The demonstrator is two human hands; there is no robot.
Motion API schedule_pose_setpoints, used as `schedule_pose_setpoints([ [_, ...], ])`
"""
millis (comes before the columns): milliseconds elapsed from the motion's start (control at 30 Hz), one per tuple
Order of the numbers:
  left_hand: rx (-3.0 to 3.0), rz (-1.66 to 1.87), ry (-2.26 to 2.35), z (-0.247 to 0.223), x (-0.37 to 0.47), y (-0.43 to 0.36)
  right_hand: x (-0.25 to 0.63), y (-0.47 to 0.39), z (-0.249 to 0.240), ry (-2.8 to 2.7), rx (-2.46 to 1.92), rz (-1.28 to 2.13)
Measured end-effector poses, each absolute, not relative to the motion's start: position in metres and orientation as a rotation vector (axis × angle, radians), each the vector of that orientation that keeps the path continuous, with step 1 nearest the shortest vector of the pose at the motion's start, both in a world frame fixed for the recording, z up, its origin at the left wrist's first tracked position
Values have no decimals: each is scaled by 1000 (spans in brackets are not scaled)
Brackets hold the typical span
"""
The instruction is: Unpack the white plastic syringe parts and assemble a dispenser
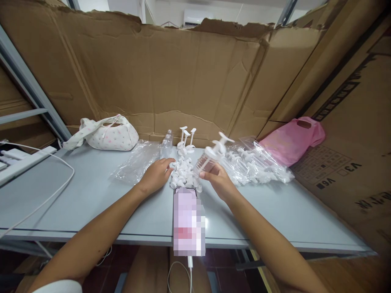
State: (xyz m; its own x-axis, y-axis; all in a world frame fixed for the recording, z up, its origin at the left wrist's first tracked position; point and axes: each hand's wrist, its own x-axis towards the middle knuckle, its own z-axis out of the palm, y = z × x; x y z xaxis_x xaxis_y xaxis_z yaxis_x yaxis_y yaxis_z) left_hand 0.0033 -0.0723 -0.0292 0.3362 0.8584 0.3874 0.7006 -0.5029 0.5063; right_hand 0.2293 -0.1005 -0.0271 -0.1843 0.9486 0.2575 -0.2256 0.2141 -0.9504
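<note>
My right hand (220,181) grips a clear plastic cylinder (204,163), tilted up to the right above the table. White T-shaped pieces (224,139) stand out from its white upper end; how they join it is too blurred to make out. My left hand (157,173) rests at the left side of a pile of small white plastic caps (183,171), fingers stretched toward them and somewhat apart. Behind the pile, several white plungers (185,136) stand upright. Clear plastic cups (166,143) are stacked just left of these.
A clear plastic bag (137,162) lies left; bagged white parts (256,165) lie right. A phone (186,219) with a cable overhangs the front edge. A patterned cloth bag (111,134), pink bag (293,140), power strip (27,165) and cardboard wall (165,77) surround the table.
</note>
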Motion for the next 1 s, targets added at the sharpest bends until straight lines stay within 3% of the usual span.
schedule_pose_setpoints([
  [133, 2023, 1098, 1056, -17, 8, -86, 230, -103, -29, -1456, -674, 1330],
  [267, 1653, 1041, 665, -15, 13, -95, 225, -107, -30, -1591, -609, 1512],
  [400, 1490, 1004, 574, -23, 18, -96, 221, -111, -28, -1716, -636, 1564],
  [1000, 1270, 1258, 667, -24, 38, -113, 220, -120, -21, -1978, -956, 691],
])
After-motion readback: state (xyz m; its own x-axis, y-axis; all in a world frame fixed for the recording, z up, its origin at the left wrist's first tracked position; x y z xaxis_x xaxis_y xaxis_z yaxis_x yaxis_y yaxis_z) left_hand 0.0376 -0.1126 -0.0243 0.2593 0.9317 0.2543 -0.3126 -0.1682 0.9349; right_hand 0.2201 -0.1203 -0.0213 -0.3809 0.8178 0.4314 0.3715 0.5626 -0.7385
